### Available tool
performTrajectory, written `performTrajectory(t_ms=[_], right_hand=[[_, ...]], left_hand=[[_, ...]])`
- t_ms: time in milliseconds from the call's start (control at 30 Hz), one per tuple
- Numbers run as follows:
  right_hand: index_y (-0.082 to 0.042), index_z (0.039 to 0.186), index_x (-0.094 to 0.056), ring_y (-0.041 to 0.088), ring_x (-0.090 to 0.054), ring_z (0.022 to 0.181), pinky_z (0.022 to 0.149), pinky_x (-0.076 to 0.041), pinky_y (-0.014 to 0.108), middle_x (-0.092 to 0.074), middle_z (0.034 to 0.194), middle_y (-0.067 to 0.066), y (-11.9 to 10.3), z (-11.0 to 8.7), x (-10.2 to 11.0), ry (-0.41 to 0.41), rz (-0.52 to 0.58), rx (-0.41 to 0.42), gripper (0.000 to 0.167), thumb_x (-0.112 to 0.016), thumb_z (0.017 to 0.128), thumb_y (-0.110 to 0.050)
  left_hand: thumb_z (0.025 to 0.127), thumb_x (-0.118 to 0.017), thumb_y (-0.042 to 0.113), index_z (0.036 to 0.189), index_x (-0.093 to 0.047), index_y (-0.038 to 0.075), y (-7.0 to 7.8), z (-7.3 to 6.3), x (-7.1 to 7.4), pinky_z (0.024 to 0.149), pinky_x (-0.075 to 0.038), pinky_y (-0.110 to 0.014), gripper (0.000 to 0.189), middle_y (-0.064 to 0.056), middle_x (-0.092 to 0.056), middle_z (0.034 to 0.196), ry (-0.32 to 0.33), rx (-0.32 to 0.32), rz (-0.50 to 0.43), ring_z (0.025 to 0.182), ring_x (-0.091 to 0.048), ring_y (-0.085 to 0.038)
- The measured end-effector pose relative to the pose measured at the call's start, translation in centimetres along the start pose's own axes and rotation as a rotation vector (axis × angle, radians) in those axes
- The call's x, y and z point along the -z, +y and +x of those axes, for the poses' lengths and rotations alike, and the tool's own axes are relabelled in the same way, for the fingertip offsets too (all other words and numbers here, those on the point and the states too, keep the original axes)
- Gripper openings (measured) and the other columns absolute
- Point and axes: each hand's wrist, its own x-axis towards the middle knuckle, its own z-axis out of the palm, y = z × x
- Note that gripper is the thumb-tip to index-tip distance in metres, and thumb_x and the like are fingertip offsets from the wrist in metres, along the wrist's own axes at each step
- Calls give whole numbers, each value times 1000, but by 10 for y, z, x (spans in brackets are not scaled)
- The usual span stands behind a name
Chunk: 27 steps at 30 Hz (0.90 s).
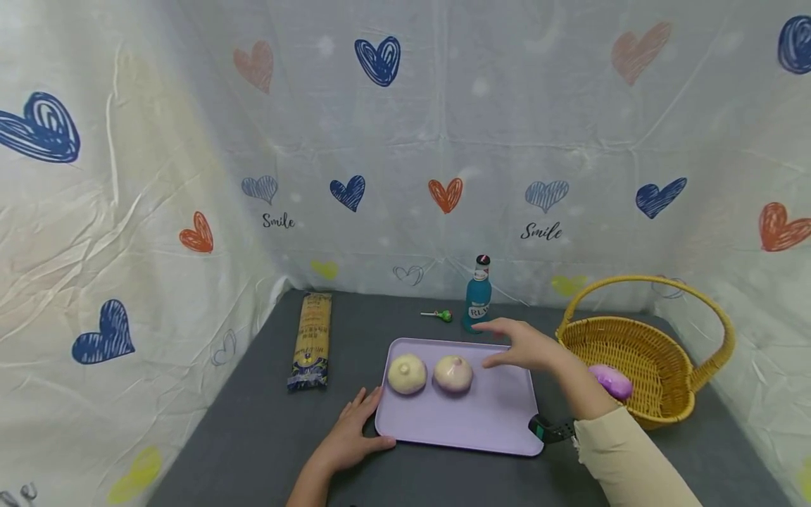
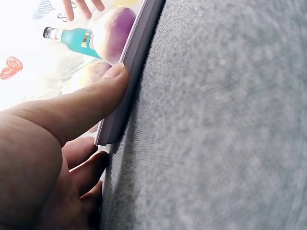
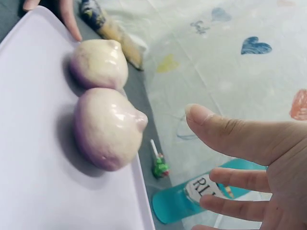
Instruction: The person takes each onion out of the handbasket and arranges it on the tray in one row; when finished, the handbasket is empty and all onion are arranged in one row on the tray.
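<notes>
Two whitish-purple onions [image 1: 407,373] [image 3: 108,129] sit side by side on a lilac tray [image 1: 481,415]. My left hand [image 1: 348,436] rests at the tray's near left corner, fingers spread along the left side. In the left wrist view the left thumb [image 2: 103,93] lies against the tray's rim [image 2: 132,72]. Above the tray, to the right of the onions, my right hand [image 1: 522,345] hovers with thumb and fingers apart and nothing between them. Behind it stands a blue bottle [image 1: 478,296] with a dark cap, overlapped by the fingers in the right wrist view.
A yellow wicker basket [image 1: 627,345] with a tall handle stands at the right, a glossy purple item [image 1: 611,382] inside. A green lollipop [image 1: 445,315] lies behind the tray. The long yellow-and-blue packet [image 1: 312,338] lies at the left. Heart-printed cloth [image 1: 380,134] hangs around the grey table.
</notes>
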Motion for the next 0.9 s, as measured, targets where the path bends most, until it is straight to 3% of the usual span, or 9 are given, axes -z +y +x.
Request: performTrajectory(t_ms=[400,633,900], right_hand=[[-11,148,-52,43,-52,133,103,-50,57,-53,148,17,24,-15,36,-34,31,-67,71,-78,88,-39],[-7,145,-54,46,-54,130,101,-51,57,-55,146,19,37,-26,61,-77,83,-51,68,-77,89,-37],[-8,148,-50,47,-51,133,100,-54,53,-54,145,24,51,-40,87,-159,143,-143,69,-75,91,-38]], left_hand=[[80,-82,46,160,-30,13,0,-1,0,119,-5,-72,101,-15,-30,164,-3,0,6,155,-9,-44],[81,-83,44,160,-30,13,2,-1,1,120,-4,-70,100,-15,-30,164,-2,0,7,155,-9,-43],[81,-82,43,160,-30,11,4,-1,2,120,-4,-69,99,-16,-31,164,-7,-21,11,155,-10,-44]])
